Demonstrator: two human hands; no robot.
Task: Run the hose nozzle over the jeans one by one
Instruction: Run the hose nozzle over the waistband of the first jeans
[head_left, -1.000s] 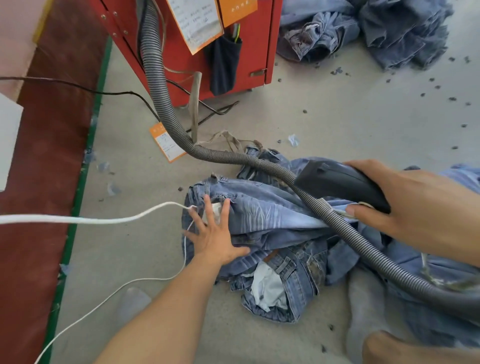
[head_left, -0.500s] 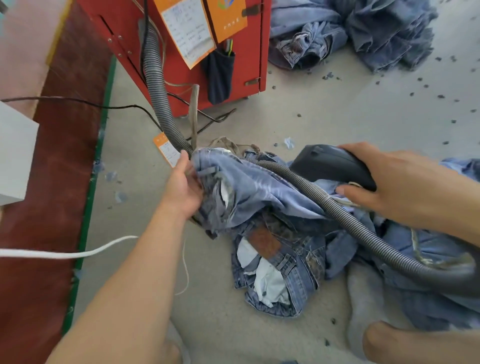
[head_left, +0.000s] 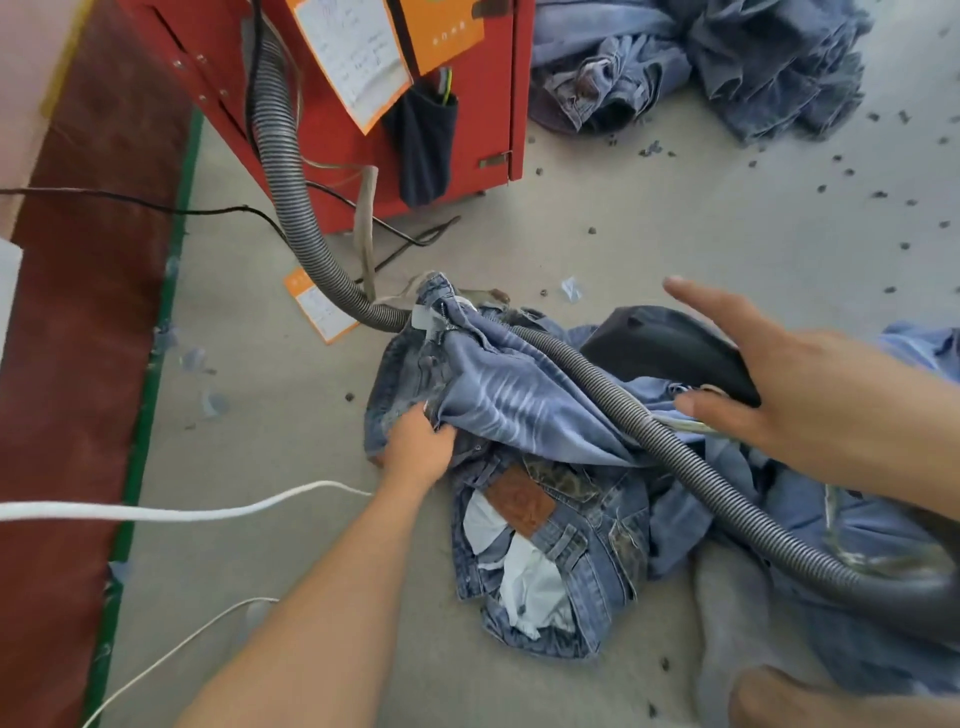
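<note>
A person's two bare arms reached over a heap of jeans (head_left: 524, 415) lying on a grey floor (head_left: 675, 234). The left hand (head_left: 415, 449) was closed on the denim of the top pair, near its left edge. The right hand (head_left: 789, 379) rested on a black hose nozzle (head_left: 670, 345), thumb under it and fingers spread loosely rather than clamped. The nozzle sat on the jeans at the right side of the heap. Its grey ribbed hose (head_left: 291, 197) ran across the denim and up to a red cabinet (head_left: 483, 88) behind. A dark pouch (head_left: 423, 145) hung on the cabinet front with thin items poking out; what they were could not be told. A second pile of jeans (head_left: 727, 57) lay farther back on the right.
</note>
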